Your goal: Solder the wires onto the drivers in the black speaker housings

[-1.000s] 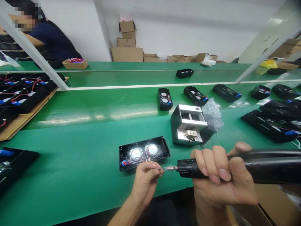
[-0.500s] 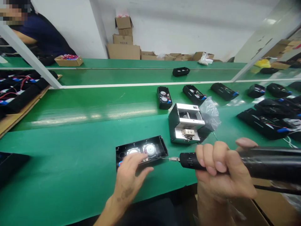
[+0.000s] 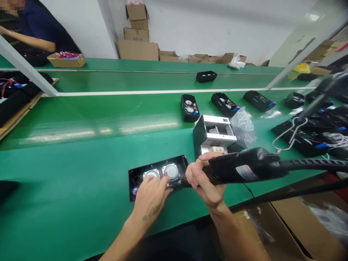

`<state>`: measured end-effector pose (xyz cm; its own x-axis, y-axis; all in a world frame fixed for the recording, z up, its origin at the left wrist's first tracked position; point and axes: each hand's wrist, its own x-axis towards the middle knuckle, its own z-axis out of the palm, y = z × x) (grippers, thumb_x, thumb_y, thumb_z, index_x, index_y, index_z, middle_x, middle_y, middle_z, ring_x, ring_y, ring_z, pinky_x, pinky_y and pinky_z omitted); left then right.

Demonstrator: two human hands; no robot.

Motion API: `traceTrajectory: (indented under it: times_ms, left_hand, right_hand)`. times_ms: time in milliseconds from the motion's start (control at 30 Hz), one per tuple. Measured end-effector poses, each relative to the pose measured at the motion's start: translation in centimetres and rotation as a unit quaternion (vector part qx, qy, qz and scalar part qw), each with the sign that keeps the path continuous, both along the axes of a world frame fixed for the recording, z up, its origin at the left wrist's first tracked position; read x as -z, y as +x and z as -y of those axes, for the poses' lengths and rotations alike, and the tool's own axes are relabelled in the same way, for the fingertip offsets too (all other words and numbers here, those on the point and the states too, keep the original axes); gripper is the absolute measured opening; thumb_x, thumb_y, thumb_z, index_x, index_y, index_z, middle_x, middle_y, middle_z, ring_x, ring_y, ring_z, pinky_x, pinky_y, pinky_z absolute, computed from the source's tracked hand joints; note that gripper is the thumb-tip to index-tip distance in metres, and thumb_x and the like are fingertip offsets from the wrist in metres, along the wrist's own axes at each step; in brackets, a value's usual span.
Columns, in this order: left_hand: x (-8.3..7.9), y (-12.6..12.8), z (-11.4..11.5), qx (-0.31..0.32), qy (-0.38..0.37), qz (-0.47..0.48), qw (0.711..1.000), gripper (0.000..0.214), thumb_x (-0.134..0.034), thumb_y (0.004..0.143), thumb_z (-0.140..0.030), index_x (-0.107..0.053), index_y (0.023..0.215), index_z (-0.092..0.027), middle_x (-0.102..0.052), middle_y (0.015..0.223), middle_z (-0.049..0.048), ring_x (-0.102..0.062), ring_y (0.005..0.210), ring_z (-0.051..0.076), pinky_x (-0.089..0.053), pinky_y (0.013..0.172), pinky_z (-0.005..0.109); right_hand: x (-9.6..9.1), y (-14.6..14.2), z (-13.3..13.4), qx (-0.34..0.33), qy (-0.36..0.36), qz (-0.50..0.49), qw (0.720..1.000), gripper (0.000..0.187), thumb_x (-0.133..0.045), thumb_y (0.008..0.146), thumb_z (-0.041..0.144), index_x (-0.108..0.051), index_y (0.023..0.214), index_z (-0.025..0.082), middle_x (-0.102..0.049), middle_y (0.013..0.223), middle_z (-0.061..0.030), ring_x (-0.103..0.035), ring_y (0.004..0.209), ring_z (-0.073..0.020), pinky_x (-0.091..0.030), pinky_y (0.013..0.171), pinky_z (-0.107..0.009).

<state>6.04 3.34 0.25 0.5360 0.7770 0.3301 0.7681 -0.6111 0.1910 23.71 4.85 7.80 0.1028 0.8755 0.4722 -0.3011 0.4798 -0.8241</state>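
A black speaker housing with two round silver drivers lies open near the front edge of the green bench. My left hand rests on its front edge, fingers spread flat against it. My right hand is closed round a black electric screwdriver, whose tip points left into the housing's right front part. The tip itself is hidden between my hands. The tool's cable runs off to the right.
A silver screw feeder box with a clear plastic bag stands just behind my right hand. More black housings lie on the belt and at right. Another person works at the far left. A cardboard box sits below the bench.
My left hand let go of the screwdriver tip and came down onto the housing. My right hand swung the screwdriver left and down to the housing's right side.
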Motion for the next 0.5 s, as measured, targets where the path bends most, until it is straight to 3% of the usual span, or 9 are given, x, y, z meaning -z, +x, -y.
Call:
traceTrajectory:
  times_ms: [500]
  left_hand:
    - [-0.2, -0.1, -0.1, 0.01, 0.002, 0.005, 1.0, 0.013, -0.058, 0.102, -0.023, -0.056, 0.113, -0.017, -0.071, 0.08, 0.002, -0.067, 0.073, 0.023, -0.044, 0.075, 0.038]
  right_hand:
    - [1.4, -0.9, -0.7, -0.011, -0.011, 0.02, 1.0, 0.022, -0.064, 0.097, 0.018, -0.051, 0.112, 0.028, -0.048, 0.059, 0.013, -0.043, 0.041, -0.0066, -0.04, 0.045, -0.022]
